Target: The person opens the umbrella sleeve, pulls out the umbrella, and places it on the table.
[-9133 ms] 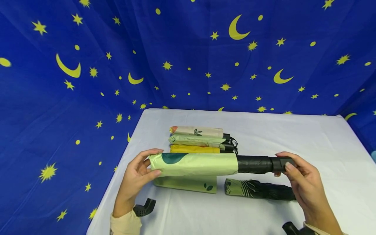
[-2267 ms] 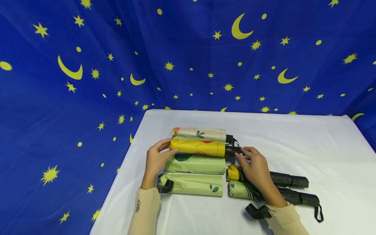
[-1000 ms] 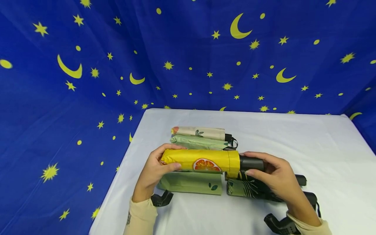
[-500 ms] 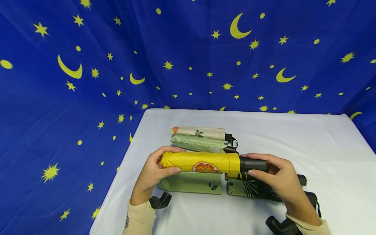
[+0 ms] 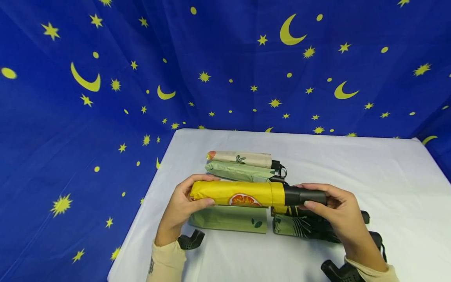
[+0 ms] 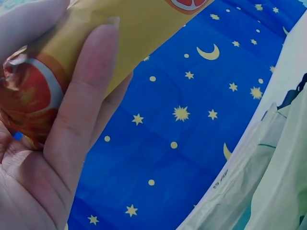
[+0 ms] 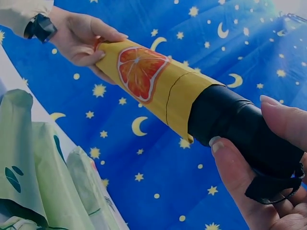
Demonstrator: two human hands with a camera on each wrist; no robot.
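Observation:
A folded umbrella in a yellow sleeve (image 5: 218,192) with an orange-slice print is held level above the table, between both hands. My left hand (image 5: 184,199) grips the sleeve's closed left end, thumb in front and fingers behind. At the other end, my right hand (image 5: 334,203) holds the black umbrella handle (image 5: 299,195) between thumb and fingers. A short black length, handle included, sticks out of the sleeve's open mouth. The right wrist view shows a wrist strap (image 7: 273,189) hanging by the right palm. In the left wrist view, fingers wrap the crumpled sleeve end (image 6: 29,86).
Behind lie a beige sleeved umbrella (image 5: 246,158) and a green sleeved umbrella (image 5: 239,171). A flat pale-green sleeve (image 5: 232,219) lies in front. To its right are a bare black-and-green umbrella (image 5: 296,226) and another with a yellow end (image 5: 282,210), both partly covered by my right arm.
Since 2.3 s ago the yellow-sleeved umbrella has been lifted and brought nearer. Over the last half second my right hand has moved right, and more black umbrella shows beyond the sleeve's mouth.

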